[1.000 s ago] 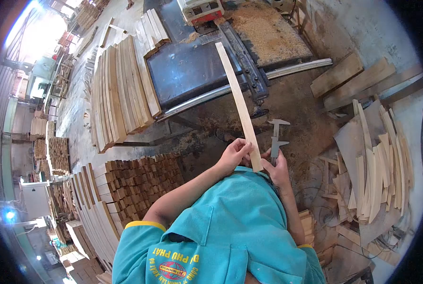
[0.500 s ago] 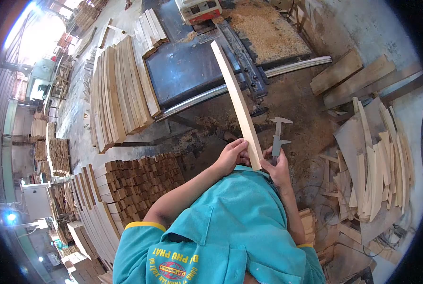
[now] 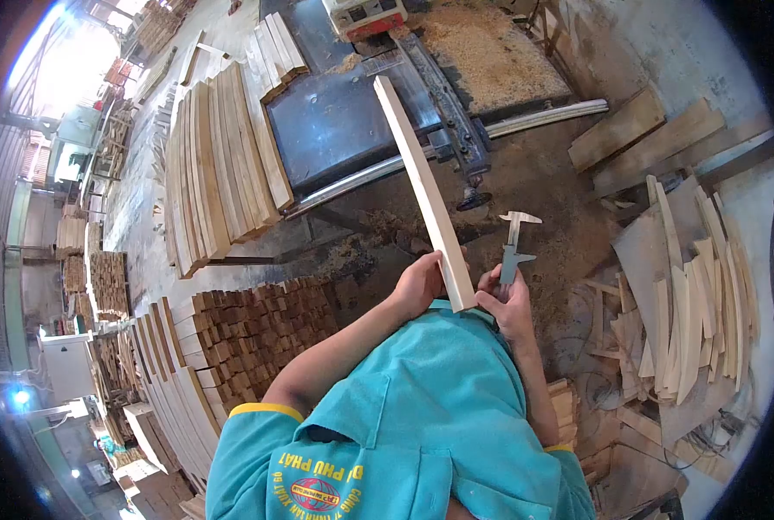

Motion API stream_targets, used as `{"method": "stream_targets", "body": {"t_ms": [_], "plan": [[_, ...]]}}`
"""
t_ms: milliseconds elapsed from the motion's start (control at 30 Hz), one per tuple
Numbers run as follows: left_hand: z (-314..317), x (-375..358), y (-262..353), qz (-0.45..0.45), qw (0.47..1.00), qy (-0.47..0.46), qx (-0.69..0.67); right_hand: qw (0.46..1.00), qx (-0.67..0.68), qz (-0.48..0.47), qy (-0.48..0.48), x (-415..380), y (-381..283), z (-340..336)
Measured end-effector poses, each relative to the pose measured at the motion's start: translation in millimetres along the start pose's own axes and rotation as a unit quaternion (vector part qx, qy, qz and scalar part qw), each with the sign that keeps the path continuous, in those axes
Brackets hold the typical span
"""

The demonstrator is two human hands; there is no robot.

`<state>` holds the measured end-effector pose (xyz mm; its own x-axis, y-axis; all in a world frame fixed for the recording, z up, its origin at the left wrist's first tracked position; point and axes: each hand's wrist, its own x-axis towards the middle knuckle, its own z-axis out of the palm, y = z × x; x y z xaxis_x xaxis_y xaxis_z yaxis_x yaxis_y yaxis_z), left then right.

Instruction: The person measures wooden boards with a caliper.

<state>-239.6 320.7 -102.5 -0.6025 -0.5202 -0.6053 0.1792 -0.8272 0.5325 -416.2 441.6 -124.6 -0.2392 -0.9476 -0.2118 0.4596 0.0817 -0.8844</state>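
Observation:
A long pale wooden strip [image 3: 420, 186] slants away from my waist, its far end overlapping the dark machine table [image 3: 339, 130] in this view. My left hand [image 3: 419, 282] is closed around the strip near its close end, from the left side. On the other side, my right hand [image 3: 510, 305] grips a grey vernier caliper [image 3: 510, 251], jaws pointing away from me. The right thumb and fingers lie close to the strip's near end. Some fingers of both hands are hidden.
Boards [image 3: 222, 165] lie side by side left of the machine table. Below them stands a large stack of wood pieces [image 3: 257, 334]. Offcuts [image 3: 690, 312] lean at the right, near wider planks [image 3: 656, 147]. Sawdust [image 3: 500, 69] covers part of the machine's surface.
The strip's far end has swung left, and its near end has shifted slightly left. My left hand moved a little left with it. The caliper has moved slightly to the right and turned.

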Motion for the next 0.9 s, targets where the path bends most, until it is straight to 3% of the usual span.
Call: {"method": "stream_targets", "body": {"t_ms": [100,900], "plan": [[-6.6,-1.1,5.5,0.001,0.996,-0.081,-0.022,1.0,0.015,0.001,-0.007,-0.8,2.6,-0.2],[-12.6,-5.6,8.3,0.004,0.997,-0.072,-0.032,0.999,0.005,0.032,-0.008,-1.2,-2.0,9.6]]}}
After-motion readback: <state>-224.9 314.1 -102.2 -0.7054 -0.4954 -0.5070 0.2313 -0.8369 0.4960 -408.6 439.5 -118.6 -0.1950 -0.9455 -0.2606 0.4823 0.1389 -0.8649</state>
